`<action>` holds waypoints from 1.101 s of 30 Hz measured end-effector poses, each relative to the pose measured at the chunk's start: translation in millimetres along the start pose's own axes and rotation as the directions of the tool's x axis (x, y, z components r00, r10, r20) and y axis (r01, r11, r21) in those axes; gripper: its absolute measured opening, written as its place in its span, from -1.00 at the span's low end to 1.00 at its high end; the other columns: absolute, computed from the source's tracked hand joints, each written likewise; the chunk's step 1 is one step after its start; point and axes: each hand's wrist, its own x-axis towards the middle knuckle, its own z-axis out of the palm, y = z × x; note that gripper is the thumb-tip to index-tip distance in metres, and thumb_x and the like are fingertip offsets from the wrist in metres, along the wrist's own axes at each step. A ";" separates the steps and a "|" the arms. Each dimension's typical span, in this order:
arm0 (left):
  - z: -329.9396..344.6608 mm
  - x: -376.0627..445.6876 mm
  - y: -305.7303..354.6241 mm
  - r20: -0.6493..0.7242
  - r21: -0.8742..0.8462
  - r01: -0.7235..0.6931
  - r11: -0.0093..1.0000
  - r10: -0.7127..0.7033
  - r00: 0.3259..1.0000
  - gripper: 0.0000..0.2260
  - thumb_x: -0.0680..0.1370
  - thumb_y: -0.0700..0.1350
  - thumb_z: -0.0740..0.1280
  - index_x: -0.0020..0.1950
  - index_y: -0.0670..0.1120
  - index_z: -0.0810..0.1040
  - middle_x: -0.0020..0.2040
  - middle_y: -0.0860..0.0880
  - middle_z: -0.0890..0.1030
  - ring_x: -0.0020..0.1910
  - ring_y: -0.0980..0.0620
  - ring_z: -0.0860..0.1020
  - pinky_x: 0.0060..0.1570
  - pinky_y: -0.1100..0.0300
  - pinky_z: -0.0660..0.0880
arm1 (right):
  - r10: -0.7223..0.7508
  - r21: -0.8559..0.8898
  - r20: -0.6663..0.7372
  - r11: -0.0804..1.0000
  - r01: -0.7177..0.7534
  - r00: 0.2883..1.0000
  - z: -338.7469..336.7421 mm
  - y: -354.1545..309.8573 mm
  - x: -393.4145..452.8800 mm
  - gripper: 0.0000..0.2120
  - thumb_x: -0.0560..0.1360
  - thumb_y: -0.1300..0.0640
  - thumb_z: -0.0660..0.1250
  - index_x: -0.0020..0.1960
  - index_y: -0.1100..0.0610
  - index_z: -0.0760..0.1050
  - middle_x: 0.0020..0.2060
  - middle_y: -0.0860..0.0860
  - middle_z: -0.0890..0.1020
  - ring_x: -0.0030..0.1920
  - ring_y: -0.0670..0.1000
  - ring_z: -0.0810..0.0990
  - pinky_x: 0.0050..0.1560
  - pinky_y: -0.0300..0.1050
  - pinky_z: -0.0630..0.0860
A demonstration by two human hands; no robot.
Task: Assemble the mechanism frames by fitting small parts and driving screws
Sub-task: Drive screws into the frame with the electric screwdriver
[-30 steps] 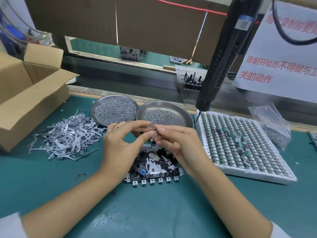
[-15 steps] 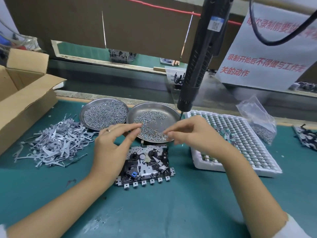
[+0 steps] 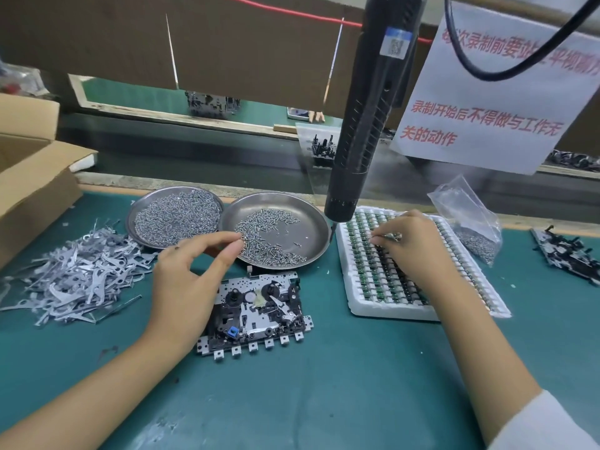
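The mechanism frame (image 3: 256,315) lies flat on the table (image 3: 357,384), just in front of the screw dish (image 3: 276,228). The left hand (image 3: 185,287) hovers beside it, loosely curled and empty; the right hand (image 3: 412,245) pinches a small part over the white tray (image 3: 389,311). The frame looks stiff, light and delicate, so it is probably best held by its edges.

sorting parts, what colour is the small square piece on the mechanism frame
Blue, clearest in the head view.

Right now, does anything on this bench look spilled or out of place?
Mostly tidy. Metal levers lie in a loose heap on the mat, not in a dish, and small scraps dot it. Nothing looks damaged.
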 end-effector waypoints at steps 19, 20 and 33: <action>3.5 -3.0 5.4 0.059 0.031 -0.127 0.991 0.125 0.990 -0.88 0.38 0.05 0.38 -0.12 0.25 0.58 -0.15 0.41 0.60 -0.07 0.37 0.51 0.19 0.02 0.33 | -0.194 0.912 0.366 0.270 -0.309 0.910 11.1 -79.9 -33.6 -0.97 0.30 0.20 0.46 -0.26 0.15 0.64 -0.23 0.15 0.69 -0.32 0.01 0.65 -0.26 -0.27 0.56; 3.7 -3.2 5.0 0.066 0.038 -0.142 0.989 0.140 0.988 -0.87 0.38 0.04 0.38 -0.11 0.25 0.58 -0.16 0.40 0.60 -0.07 0.37 0.50 0.17 0.05 0.32 | -0.165 0.914 0.362 0.256 -0.314 0.918 16.0 -84.3 -35.8 -0.93 0.28 0.21 0.47 -0.24 0.17 0.64 -0.22 0.16 0.69 -0.31 0.03 0.66 -0.26 -0.26 0.57; 4.0 -5.5 6.3 0.118 0.044 -0.194 0.980 0.187 0.975 -0.86 0.40 -0.01 0.40 -0.07 0.17 0.60 -0.14 0.28 0.62 -0.04 0.32 0.51 0.16 0.16 0.33 | -0.108 0.936 0.313 0.203 -0.288 0.943 43.9 -108.5 -55.6 -0.85 0.25 0.18 0.50 -0.18 0.10 0.70 -0.19 0.11 0.71 -0.11 0.06 0.70 -0.10 -0.21 0.59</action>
